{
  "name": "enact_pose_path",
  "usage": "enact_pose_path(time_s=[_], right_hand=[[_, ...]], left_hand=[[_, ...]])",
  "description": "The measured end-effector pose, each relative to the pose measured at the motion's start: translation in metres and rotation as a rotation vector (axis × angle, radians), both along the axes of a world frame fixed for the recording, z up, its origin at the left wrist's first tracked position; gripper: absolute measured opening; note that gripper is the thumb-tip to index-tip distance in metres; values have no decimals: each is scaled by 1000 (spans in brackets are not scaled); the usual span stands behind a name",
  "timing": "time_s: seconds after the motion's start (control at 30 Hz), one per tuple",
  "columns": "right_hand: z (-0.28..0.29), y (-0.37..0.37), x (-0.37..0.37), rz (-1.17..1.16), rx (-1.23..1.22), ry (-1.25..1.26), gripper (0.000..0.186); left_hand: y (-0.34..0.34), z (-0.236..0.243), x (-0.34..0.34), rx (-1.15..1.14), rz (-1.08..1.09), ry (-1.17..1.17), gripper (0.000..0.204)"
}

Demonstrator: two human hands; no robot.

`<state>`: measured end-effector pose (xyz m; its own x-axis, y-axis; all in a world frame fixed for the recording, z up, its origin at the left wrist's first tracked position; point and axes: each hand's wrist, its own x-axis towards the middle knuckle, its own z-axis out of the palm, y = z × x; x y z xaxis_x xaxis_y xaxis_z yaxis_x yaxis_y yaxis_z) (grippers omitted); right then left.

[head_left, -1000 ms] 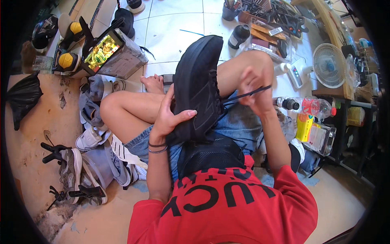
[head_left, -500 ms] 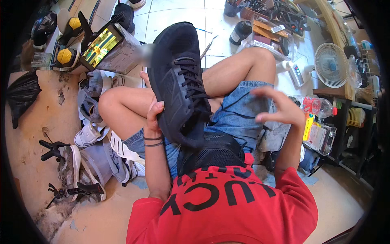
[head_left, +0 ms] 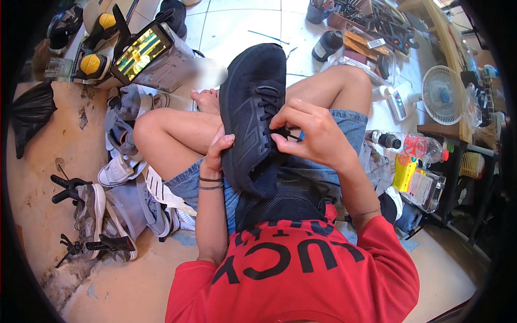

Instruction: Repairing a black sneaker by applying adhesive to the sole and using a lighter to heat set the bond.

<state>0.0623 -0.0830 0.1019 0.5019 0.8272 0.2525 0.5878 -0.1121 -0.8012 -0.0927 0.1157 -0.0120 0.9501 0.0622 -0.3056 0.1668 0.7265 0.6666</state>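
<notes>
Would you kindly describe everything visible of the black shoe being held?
The black shoe is low-cut, with a fabric-looking upper, raised side lines, a dark sole and black laces. It is tilted above the denim shorts, toe pointing away from the wearer. The left hand grips its left edge; the right hand is at the lacing, apparently pinching a lace.

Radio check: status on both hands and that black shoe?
Left hand holding black shoe, toe pointing away. Right hand at the laces, grip unclear. That hand partly blocks view of them.
</notes>
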Motion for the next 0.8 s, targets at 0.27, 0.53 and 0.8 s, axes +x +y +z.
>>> enact_pose_path(time_s=[0.27,0.53,0.8], right_hand=[[-17,10,1,91,-106,-2,16],[-23,9,7,204,-126,254,20],[-32,0,13,273,37,440,20]], left_hand=[[4,-6,12,-99,-74,-49,82],[-5,8,21,10,-4,83,72],[-6,9,25,-58,14,103,63]])
